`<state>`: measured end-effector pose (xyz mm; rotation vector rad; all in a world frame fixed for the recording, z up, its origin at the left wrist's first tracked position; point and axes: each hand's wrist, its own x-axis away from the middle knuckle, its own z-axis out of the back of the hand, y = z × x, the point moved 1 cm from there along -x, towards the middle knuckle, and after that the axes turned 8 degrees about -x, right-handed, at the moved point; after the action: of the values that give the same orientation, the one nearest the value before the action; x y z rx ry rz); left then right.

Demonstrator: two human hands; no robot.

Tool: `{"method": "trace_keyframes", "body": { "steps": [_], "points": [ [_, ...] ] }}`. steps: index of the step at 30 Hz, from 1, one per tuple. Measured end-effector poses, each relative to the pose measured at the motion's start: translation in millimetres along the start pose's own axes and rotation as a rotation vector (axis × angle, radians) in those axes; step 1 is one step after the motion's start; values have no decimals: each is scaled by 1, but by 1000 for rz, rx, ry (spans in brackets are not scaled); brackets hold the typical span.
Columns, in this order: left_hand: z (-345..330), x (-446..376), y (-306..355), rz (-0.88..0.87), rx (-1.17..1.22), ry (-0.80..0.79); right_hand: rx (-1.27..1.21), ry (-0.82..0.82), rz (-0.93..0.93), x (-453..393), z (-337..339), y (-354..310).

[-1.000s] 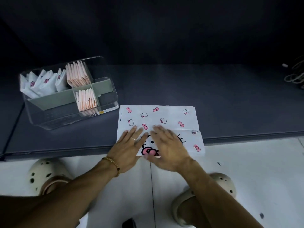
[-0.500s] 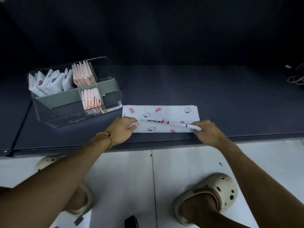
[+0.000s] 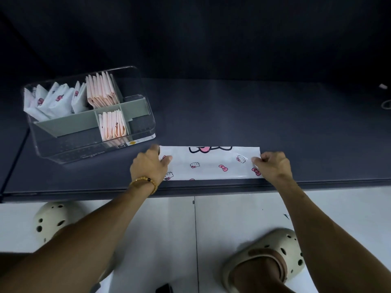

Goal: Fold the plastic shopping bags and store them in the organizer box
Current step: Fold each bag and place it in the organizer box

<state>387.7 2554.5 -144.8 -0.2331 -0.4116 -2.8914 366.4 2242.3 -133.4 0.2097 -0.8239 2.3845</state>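
Both hands work one bag at its two short ends: the left hand (image 3: pixel 151 163) has its fingers curled onto the left end of the plastic bag (image 3: pixel 208 163), thumb and fingertips closing on the film there, and the right hand (image 3: pixel 271 164) pinches the right end between thumb and curled fingers. That bag is a white printed one, folded into a long flat strip that lies along the front edge of the bench (image 3: pixel 254 115), its near long side almost flush with that edge. Behind and to the left, just beside the strip's left end, stands the clear organizer box (image 3: pixel 135 77) toward the bench's left side; its grey dividers hold folded white bags (image 3: pixel 53 100) in the back left compartment and folded pink bags (image 3: pixel 102 89) in two compartments beside them. Judging by its sheen and how flat it lies, the film is very light, limp and slippery, with no stiffness of its own, so a crease will likely spring open unless it is pressed down and held. It probably slides easily on the smooth bench top, so one end wants pinning while the other is folded over. The corners and short ends look like the best places to take hold, keeping the layers stacked together so they do not shear apart.
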Motion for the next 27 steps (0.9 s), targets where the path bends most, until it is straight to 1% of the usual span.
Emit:
{"method": "trace_keyframes", "body": {
  "steps": [2, 3, 5, 6, 7, 8, 9, 10, 12, 13, 14, 15, 16, 17, 18, 19, 21, 24, 27],
  "points": [
    [1, 5, -1, -47, -43, 96, -38, 7, -19, 2, -1, -2],
    [0, 7, -2, -121, -93, 150, -58, 11, -18, 4, -2, -1],
    [-6, 8, -3, -356, -211, 261, -79, 18, -17, 6, -4, -1],
    [-11, 9, -3, -496, -249, 245, -68, 20, -19, 8, -4, -3],
    [-17, 11, -5, -611, -284, 181, -38, 26, -13, 11, -5, -6],
    [-22, 11, -8, -678, -305, 96, 8, 54, 3, 13, -6, -9],
    [-26, 10, -12, -705, -304, 29, 85, 102, 38, 16, -7, -13],
    [-28, 9, -16, -718, -303, -8, 201, 163, 113, 19, -9, -18],
    [-29, 8, -20, -742, -348, -29, 445, 234, 336, 28, -24, -35],
    [-29, 8, -20, -747, -373, -40, 463, 231, 486, 37, -38, -48],
    [-28, 8, -20, -749, -392, -47, 412, 179, 640, 48, -56, -62],
    [-29, 9, -20, -749, -400, -52, 329, 92, 770, 60, -76, -75],
    [-29, 9, -20, -748, -404, -58, 280, -40, 836, 71, -96, -85],
    [-30, 9, -21, -744, -407, -68, 294, -163, 839, 82, -113, -91],
    [-30, 9, -21, -740, -410, -77, 334, -231, 825, 87, -126, -91],
    [-30, 8, -22, -743, -412, -76, 374, -239, 814, 87, -133, -88],
    [-29, 8, -23, -756, -431, -56, 437, -200, 838, 80, -129, -76],
    [-28, 9, -23, -775, -473, -42, 471, -164, 892, 59, -103, -50],
    [-28, 7, -24, -774, -506, -55, 501, -140, 838, 35, -67, -16]
  ]
}}
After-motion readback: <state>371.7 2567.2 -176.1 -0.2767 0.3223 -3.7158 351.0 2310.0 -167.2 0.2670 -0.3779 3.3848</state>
